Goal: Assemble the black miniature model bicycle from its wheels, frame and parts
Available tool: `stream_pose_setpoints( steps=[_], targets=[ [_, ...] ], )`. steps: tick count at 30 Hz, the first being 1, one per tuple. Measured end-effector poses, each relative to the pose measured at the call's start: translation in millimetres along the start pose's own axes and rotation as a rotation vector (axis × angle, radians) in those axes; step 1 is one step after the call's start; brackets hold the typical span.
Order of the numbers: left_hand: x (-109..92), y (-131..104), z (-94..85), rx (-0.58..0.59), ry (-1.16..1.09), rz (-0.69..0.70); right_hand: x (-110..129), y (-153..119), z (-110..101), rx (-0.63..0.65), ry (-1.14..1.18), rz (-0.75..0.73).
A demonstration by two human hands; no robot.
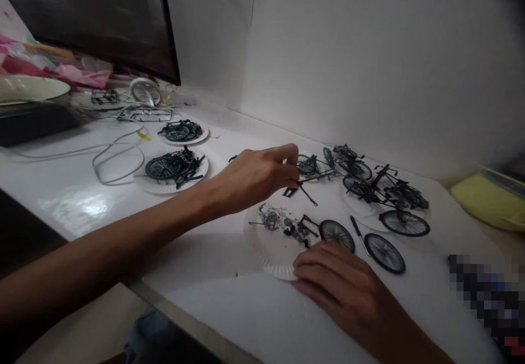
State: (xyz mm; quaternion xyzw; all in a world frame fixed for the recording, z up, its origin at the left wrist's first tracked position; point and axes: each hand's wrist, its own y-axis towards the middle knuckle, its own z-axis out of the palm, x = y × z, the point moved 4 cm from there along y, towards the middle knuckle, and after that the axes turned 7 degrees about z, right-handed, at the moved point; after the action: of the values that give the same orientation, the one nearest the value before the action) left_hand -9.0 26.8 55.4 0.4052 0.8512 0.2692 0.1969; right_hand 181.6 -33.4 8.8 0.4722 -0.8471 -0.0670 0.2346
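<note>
Left hand (256,175) pinches a thin dark part (307,194) above the paper plate (275,266); right hand (348,287) lies at its rim, grip unclear. A light pinch, clear of loose pieces (271,220), should avoid snagging.

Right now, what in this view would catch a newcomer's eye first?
Probably the miniature bicycle at right, black and spoked, beside the plate of small parts at centre. Over that plate, the left hand holds a thin dark part, while the right hand rests at its near rim. The big dark screen looms at upper left.
</note>
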Motion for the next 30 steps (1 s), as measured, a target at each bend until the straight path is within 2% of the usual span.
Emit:
stream_pose_setpoints(
  steps=[5,9,13,15,18,21,25,30],
  targets=[
    [-2,1,-5.5,-0.027,0.043,0.051,-4,2,5,-0.087,-0.045,0.035],
    [0,1,-5.1,-0.056,0.076,0.072,1,2,-3,-0.102,-0.099,0.021],
    [6,0,0.3,0.02,0.232,0.118,-3,13,-20,-0.117,-0.195,-0.062],
    [10,0,1.9,0.052,0.306,0.125,-16,26,-24,-0.123,-0.234,-0.017],
    [18,-1,3.2,0.07,0.36,0.111,-42,48,-17,-0.022,-0.269,0.12],
    [24,-3,4.9,0.094,0.377,0.104,-59,64,-7,0.006,-0.306,0.183],
    [25,-4,4.9,0.128,0.393,0.098,-66,70,1,0.064,-0.354,0.213],
    [16,-2,-0.7,0.104,0.405,0.091,-63,72,3,0.119,-0.395,0.218]
  ],
)
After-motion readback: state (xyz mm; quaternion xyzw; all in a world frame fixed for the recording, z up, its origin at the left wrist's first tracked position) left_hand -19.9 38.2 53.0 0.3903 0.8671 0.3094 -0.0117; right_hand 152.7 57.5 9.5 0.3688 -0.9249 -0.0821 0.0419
